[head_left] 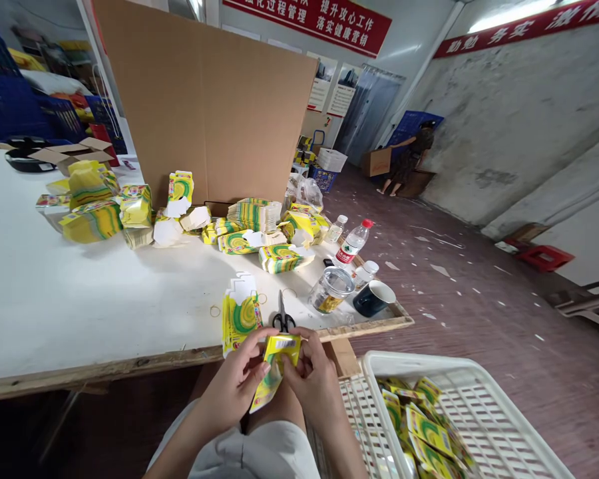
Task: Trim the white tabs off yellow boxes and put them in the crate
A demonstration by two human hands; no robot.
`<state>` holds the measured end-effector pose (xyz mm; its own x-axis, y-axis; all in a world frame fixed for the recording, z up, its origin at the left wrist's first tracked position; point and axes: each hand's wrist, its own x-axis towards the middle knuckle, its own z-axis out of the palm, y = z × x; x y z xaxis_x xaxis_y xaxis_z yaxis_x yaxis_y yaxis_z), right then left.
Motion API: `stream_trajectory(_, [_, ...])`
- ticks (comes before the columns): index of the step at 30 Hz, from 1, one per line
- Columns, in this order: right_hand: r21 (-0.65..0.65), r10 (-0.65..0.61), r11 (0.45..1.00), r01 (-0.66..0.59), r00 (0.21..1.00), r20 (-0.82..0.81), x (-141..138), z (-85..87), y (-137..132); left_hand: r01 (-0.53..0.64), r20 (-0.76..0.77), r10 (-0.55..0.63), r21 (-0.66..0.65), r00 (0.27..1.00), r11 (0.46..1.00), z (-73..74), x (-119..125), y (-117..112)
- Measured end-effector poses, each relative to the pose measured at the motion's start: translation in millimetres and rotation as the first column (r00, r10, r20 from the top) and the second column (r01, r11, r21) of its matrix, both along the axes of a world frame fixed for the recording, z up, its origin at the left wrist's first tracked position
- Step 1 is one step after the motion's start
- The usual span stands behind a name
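Note:
Between my two hands, over my lap, is a small yellow and green carton (pixel 271 379) with a barcode at its top end. My left hand (pixel 242 376) grips its left side, thumb on the front face. On the right side my right hand (pixel 312 369) holds it too, its thumb pressed on the front and its fingers curled behind. Just beyond my hands lie black-handled scissors (pixel 282 319), blades pointing away. A stack of flat, unfolded cartons (pixel 242 313) rests at the table edge, left of the scissors.
Bundled flat cartons (pixel 92 216) line the back of the white table (pixel 104 306) before a big cardboard sheet (pixel 214 106). A jar (pixel 331 291), dark mug (pixel 373 298) and red-capped bottle (pixel 353 245) stand right. A white basket (pixel 429 362) holds several folded cartons. A person (pixel 414 153) is far off.

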<state>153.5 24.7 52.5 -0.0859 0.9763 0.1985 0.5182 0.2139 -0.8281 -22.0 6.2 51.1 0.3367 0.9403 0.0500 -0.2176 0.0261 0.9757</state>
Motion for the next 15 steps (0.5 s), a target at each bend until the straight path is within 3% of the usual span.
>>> stream_trajectory(4, [0.013,0.031,0.999,-0.031,1.000,0.004,-3,-2.7,0,0.018,0.037,-0.017,-0.029,0.999,0.999,1.6,1,-1])
stream_trajectory(9, [0.033,-0.072,0.997,0.070,0.996,0.054,-4,-1.6,-1,-0.014,0.007,0.014,-0.032,1.000,0.999,4.1,1,-1])
stream_trajectory(15, [0.077,0.095,0.993,-0.087,0.990,-0.106,6,4.7,-2,-0.017,0.032,0.020,-0.079,0.999,0.997,8.0,4,-1])
